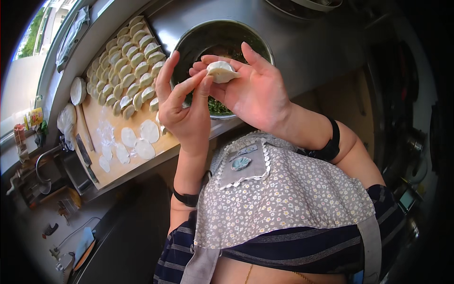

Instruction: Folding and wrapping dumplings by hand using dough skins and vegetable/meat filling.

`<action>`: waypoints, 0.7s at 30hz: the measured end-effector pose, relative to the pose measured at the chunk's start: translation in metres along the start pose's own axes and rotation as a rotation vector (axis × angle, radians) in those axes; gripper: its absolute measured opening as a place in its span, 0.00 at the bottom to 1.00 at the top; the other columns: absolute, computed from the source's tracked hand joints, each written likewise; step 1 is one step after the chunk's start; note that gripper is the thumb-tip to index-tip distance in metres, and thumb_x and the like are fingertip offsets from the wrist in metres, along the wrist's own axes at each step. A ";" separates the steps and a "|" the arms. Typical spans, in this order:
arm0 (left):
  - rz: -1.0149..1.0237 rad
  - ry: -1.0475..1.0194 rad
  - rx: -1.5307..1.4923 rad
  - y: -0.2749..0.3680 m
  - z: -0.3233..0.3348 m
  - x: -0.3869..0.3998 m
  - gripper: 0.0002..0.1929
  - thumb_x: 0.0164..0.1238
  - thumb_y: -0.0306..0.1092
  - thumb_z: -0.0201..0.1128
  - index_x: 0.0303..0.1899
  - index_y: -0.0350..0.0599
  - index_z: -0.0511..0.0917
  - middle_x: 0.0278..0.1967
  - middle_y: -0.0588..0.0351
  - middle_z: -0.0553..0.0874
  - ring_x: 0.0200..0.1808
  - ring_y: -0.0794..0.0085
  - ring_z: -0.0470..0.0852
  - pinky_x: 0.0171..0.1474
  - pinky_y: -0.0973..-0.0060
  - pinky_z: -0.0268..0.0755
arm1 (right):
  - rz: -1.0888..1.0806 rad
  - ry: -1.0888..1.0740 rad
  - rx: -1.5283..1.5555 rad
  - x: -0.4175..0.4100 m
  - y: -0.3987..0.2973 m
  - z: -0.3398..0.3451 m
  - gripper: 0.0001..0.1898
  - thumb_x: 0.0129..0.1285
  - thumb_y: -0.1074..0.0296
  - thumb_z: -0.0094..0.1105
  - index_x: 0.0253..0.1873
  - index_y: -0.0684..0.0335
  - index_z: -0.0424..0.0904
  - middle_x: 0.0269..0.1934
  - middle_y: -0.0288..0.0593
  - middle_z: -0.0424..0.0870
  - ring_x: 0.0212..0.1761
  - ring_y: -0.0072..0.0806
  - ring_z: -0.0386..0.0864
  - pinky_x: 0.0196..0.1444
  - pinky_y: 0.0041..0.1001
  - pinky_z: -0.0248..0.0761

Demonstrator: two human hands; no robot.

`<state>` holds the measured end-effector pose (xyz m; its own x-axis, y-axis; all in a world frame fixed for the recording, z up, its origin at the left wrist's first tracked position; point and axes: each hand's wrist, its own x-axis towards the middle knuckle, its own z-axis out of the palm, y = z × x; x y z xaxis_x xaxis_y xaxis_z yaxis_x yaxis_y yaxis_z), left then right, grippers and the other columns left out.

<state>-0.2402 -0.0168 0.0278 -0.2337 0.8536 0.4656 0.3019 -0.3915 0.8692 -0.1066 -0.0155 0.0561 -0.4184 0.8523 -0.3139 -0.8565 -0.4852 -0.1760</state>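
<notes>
A white, pleated dumpling (221, 72) rests on the palm and fingers of my right hand (257, 92), which is turned up. With thumb and index finger, my left hand (186, 113) pinches the dumpling's left end. Both hands are over a steel mixing bowl (198, 33) holding chopped green filling (218, 107), partly hidden by the hands. To the left, a wooden board (115, 172) carries rows of shaped dumplings (133, 61). Flat round dough wrappers (144, 148) lie on its near part, beside a patch of flour (105, 131).
A rolling pin (84, 129) and a knife (85, 153) lie along the board's left side. Beyond them are a round white item (78, 91), a plastic bag (67, 122) and a sink (73, 174). Another round vessel (305, 7) stands at the counter's far side.
</notes>
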 end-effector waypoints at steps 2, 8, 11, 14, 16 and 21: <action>0.104 -0.072 0.119 -0.010 -0.009 -0.002 0.06 0.55 0.24 0.73 0.34 0.42 0.86 0.49 0.52 0.87 0.57 0.57 0.80 0.66 0.60 0.64 | 0.014 0.001 -0.013 0.001 0.002 -0.003 0.31 0.74 0.43 0.48 0.58 0.73 0.71 0.54 0.52 0.78 0.58 0.37 0.76 0.68 0.35 0.65; -0.029 0.036 0.013 0.011 -0.004 0.003 0.06 0.52 0.26 0.75 0.32 0.43 0.86 0.47 0.56 0.86 0.59 0.57 0.77 0.64 0.61 0.65 | 0.038 0.010 -0.042 0.002 0.001 -0.003 0.32 0.74 0.43 0.46 0.60 0.73 0.70 0.56 0.54 0.77 0.60 0.39 0.75 0.69 0.38 0.65; 0.120 -0.009 0.102 -0.012 -0.012 -0.001 0.07 0.50 0.26 0.75 0.32 0.44 0.86 0.49 0.56 0.85 0.60 0.56 0.75 0.64 0.60 0.64 | 0.037 0.002 -0.036 0.003 0.006 0.004 0.33 0.74 0.42 0.45 0.61 0.74 0.70 0.57 0.55 0.77 0.61 0.40 0.75 0.69 0.38 0.65; 0.143 -0.053 0.142 -0.018 -0.020 0.000 0.08 0.49 0.28 0.76 0.33 0.45 0.87 0.51 0.53 0.84 0.60 0.56 0.75 0.64 0.58 0.63 | 0.034 0.015 -0.002 0.005 0.008 0.004 0.33 0.74 0.42 0.45 0.62 0.74 0.69 0.58 0.56 0.76 0.62 0.41 0.74 0.69 0.38 0.64; 0.155 -0.085 0.159 -0.019 -0.022 0.002 0.09 0.48 0.29 0.77 0.33 0.45 0.87 0.52 0.52 0.83 0.60 0.56 0.75 0.64 0.58 0.63 | 0.056 -0.003 0.015 0.007 0.009 0.005 0.33 0.74 0.42 0.45 0.62 0.74 0.69 0.58 0.56 0.76 0.63 0.41 0.73 0.69 0.39 0.64; 0.071 0.036 0.053 -0.019 -0.030 0.001 0.25 0.39 0.35 0.81 0.45 0.45 0.87 0.59 0.49 0.78 0.63 0.54 0.72 0.66 0.56 0.60 | 0.100 -0.021 -0.077 0.013 0.018 0.009 0.34 0.74 0.41 0.43 0.64 0.73 0.69 0.60 0.54 0.76 0.63 0.41 0.73 0.70 0.39 0.62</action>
<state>-0.2737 -0.0188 0.0167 -0.2424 0.8113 0.5320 0.3673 -0.4308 0.8243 -0.1304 -0.0115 0.0575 -0.5073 0.8025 -0.3140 -0.7850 -0.5807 -0.2158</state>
